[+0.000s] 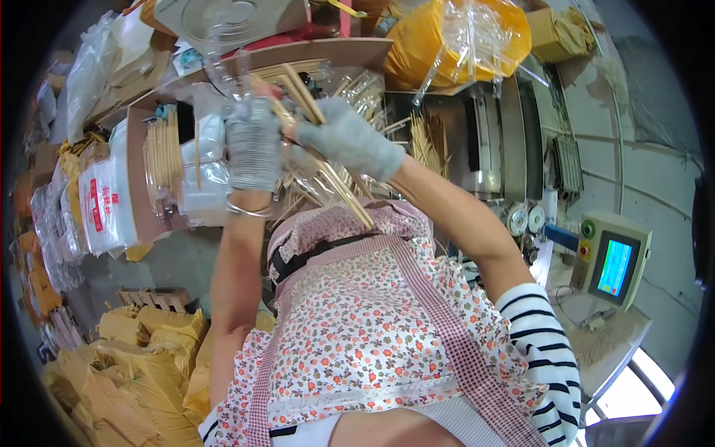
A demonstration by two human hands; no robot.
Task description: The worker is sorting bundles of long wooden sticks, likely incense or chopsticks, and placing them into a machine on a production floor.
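In grey knit gloves, both my hands meet over the worktable, close to my apron. My left hand (255, 141) is closed around slim wooden sticks (348, 195), which slant from its fingers down toward my waist. Clear plastic (216, 63) rises beside those fingers; whether they grip it too, I cannot tell. Folded in from the right, my right hand (348, 140) is closed on the sticks as well, with a short pale length (303, 93) standing up past its fingers. Where the two hands overlap, the fingertips are partly hidden.
More sticks (162, 160) stand in a cardboard box (138, 175) on the left. Wrapped sticks (361, 89) and a loose bunch (428, 141) lie beyond my hands. A yellow bag (417, 45) sits far right of them, a control screen (617, 264) at right, and yellow sacks (126, 372) lower left.
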